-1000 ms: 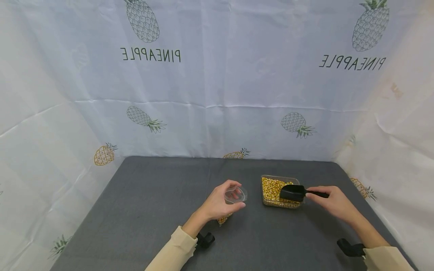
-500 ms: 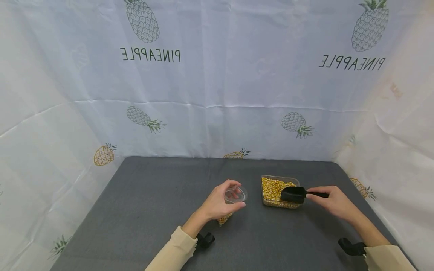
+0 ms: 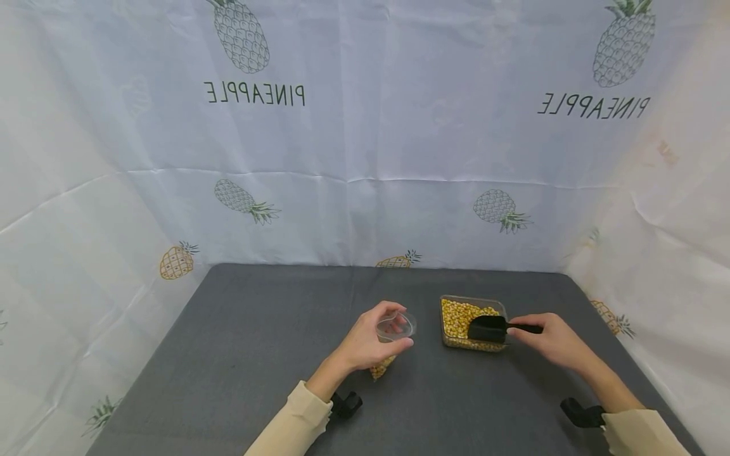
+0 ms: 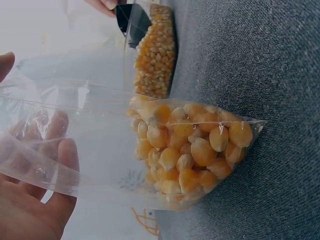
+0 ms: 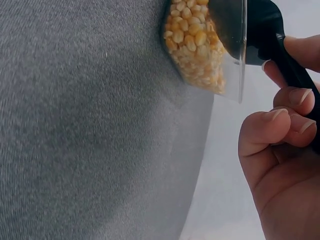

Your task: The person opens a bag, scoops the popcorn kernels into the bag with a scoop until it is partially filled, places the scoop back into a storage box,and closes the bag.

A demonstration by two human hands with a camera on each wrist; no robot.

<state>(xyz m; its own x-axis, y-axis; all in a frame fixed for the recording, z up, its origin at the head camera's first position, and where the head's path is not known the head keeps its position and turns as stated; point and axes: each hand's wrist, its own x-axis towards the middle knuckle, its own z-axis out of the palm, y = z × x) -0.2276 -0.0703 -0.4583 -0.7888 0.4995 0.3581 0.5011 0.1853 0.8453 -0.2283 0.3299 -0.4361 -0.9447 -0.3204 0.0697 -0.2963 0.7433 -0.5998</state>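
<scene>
Covering the forearms: a cream left sleeve (image 3: 288, 421) and a cream right sleeve (image 3: 641, 434) came nearest, behind the two grips.
Wrist gear: one black piece (image 3: 346, 405) jutted out just behind the left grip, another (image 3: 582, 415) behind the right.
Left hand (image 3: 371, 342): thumb and fingers made a wide curve, holding the clear bag (image 4: 95, 145) by its round mouth.
Bag: it hung below the left grip, one corner pointing at the table; whether that tip touched could not be told.
Bagged corn (image 4: 195, 150): yellow kernels filled the lower end, beneath the left fingers.
Right hand (image 3: 547, 342): the grip was narrow, pinching the black scoop (image 3: 488, 329) by its handle.
Scoop: its bowl lay left of the right grip, inside the clear box (image 5: 234, 82).
Box: it stood just left of the right grip, apart from the left hand.
Boxed corn (image 3: 456, 313): yellow kernels lay around the scoop's bowl.
Table (image 3: 256, 329): dark grey, it stretched beneath and beyond both grips.
White cloth (image 3: 365, 126): it hung farthest beyond them, printed with pineapples.
</scene>
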